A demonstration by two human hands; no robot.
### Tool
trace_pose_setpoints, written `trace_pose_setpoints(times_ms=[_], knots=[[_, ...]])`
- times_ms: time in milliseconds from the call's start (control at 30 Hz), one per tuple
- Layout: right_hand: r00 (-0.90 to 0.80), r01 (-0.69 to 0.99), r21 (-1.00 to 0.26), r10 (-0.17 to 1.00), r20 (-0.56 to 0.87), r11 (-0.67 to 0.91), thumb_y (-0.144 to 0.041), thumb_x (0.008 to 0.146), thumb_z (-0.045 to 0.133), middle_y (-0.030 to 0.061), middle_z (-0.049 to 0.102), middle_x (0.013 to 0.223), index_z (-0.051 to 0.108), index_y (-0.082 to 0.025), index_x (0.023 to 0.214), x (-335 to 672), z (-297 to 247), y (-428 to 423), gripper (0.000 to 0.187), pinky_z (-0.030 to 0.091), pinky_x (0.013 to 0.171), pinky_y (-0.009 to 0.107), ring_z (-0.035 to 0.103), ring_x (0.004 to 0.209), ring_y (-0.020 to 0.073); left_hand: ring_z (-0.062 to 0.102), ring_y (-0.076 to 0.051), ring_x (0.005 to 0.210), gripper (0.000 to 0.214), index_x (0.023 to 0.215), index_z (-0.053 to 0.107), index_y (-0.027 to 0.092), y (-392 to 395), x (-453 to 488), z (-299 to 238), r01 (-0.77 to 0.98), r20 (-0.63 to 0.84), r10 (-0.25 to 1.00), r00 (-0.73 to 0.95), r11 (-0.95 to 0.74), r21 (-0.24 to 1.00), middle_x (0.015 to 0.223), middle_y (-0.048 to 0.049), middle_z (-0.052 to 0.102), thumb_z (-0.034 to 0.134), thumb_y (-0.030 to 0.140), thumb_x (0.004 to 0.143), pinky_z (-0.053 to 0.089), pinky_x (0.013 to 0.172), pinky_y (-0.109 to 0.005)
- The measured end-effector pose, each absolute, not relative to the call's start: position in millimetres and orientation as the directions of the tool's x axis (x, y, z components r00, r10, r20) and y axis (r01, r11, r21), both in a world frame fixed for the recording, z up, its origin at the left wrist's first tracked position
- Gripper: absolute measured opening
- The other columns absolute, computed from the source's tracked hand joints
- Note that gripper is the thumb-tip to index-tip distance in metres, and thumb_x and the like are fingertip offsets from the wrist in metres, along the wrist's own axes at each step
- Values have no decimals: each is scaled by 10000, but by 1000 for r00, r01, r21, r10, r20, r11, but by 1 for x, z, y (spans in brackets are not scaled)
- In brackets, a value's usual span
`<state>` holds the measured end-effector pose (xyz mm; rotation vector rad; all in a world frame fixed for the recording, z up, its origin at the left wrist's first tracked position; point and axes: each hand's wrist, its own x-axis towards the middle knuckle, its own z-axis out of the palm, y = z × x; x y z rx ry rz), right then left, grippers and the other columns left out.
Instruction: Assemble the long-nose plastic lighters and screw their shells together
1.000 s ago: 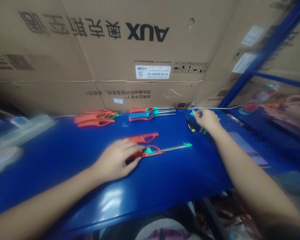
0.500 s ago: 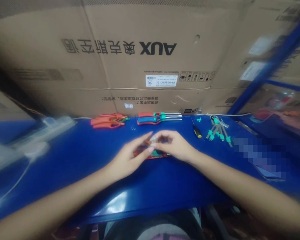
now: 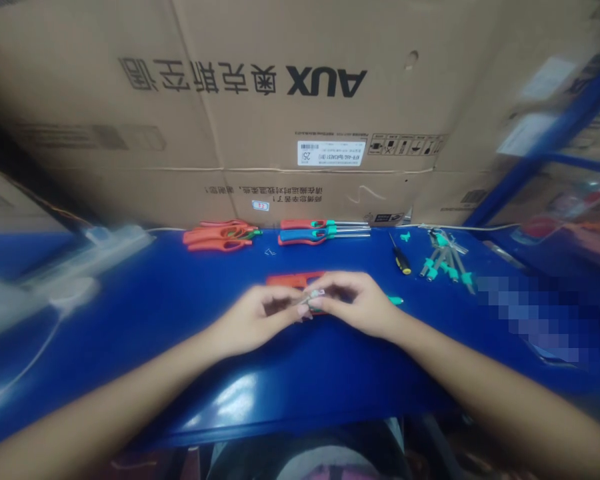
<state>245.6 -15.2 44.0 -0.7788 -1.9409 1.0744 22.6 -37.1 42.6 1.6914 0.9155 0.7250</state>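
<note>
Fingertips of my left hand and my right hand meet over the blue table. Both pinch a small pale part, whose exact kind is too small to make out. Just behind and beneath them lies an orange lighter handle shell, mostly covered by my right hand. A green tip shows past the right side of that hand.
At the back lie orange handle shells, lighters with metal tubes and tiny screws. Farther right are a screwdriver and metal tubes with green pieces. A power strip sits left; cardboard stands behind.
Both hands have turned and lowered a little, still pinching the small part together. More of the orange shell and a green tip now show. The camera view has shifted slightly.
</note>
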Motion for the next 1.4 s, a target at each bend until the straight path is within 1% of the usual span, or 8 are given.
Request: trace_pose_setpoints(times_ms=[200,367,600,733,867,1033,1300,1400], knots=[[-625,96,-864,706,335,495,-307,882,715,52,784,921,781,-199,1007,251,49,-17,177,561,692,266,710,782,155,681,-159,749,349,918,771,140,-34,17,47,215,-40,788,614,-118,969,869,-78,775,608,446,959,572,771,-287],[-678,7,-887,654,335,462,-240,867,739,48,789,953,785,-210,1028,252,50,-19,171,583,752,263,737,847,158,683,-139,734,324,906,768,139,-34,14,53,196,-94,707,700,-64,979,866,-78,774,610,415,967,557,740,-249],[-682,30,-895,663,308,446,-270,877,731,55,776,934,791,-210,1030,252,48,-23,175,572,755,282,719,842,160,698,-153,758,271,950,748,137,-37,15,52,142,-74,702,709,-39,989,890,-89,774,660,392,936,568,732,-265],[-673,77,-902,689,268,426,-326,858,741,45,754,904,773,-208,1076,253,47,-20,249,525,655,260,650,725,133,701,-165,805,228,950,753,142,-36,13,48,181,-32,721,692,-131,975,914,-81,773,659,348,933,557,768,-270],[-641,197,-910,751,161,364,-348,841,731,24,705,854,708,-180,1181,252,43,-15,380,443,544,224,499,583,86,689,-186,828,263,941,753,157,-30,10,47,356,-9,839,544,-220,908,913,-60,767,674,405,902,531,776,-282],[-565,398,-777,797,212,489,-184,843,653,11,671,894,670,-182,1123,249,34,-13,281,392,527,218,413,534,66,663,-191,777,340,952,753,170,-28,8,46,519,-26,891,453,-240,820,889,-48,761,637,485,900,497,698,-276],[-656,593,-485,735,171,643,-217,920,624,47,630,1037,662,-206,988,247,29,-19,78,441,687,263,598,824,156,630,-157,688,265,916,733,173,-31,10,38,575,6,903,430,-279,769,805,-26,730,634,418,896,465,642,-245],[-653,591,-481,734,188,648,-207,916,633,42,640,1021,659,-204,929,247,29,-18,30,440,698,265,603,822,156,626,-157,678,275,913,732,169,-31,10,35,590,0,905,426,-278,758,793,-30,726,642,427,888,465,630,-244]])
